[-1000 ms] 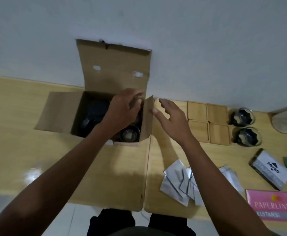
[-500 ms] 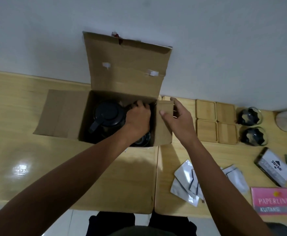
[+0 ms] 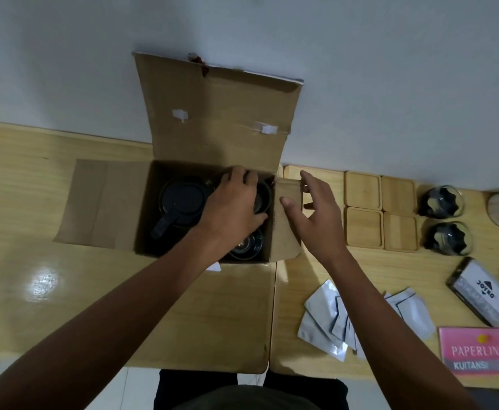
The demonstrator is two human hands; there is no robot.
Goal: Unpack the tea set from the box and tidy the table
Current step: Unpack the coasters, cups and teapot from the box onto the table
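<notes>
Bench against a plain wall

Pale wood bench [image 3: 49, 179] in two butted sections; grey-white wall [image 3: 390, 69] behind; light glare near left.

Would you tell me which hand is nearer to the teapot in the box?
Left. The left hand is inside the box, right beside the teapot. The right hand is outside, at the box's right flap.

My left hand [image 3: 233, 202] went from the box [image 3: 209, 143] rim down inside, now curled round a cup [image 3: 261, 196]. Right hand [image 3: 316, 211] moved onto the side flap [image 3: 286, 232], thumb pressing it outward.
</notes>
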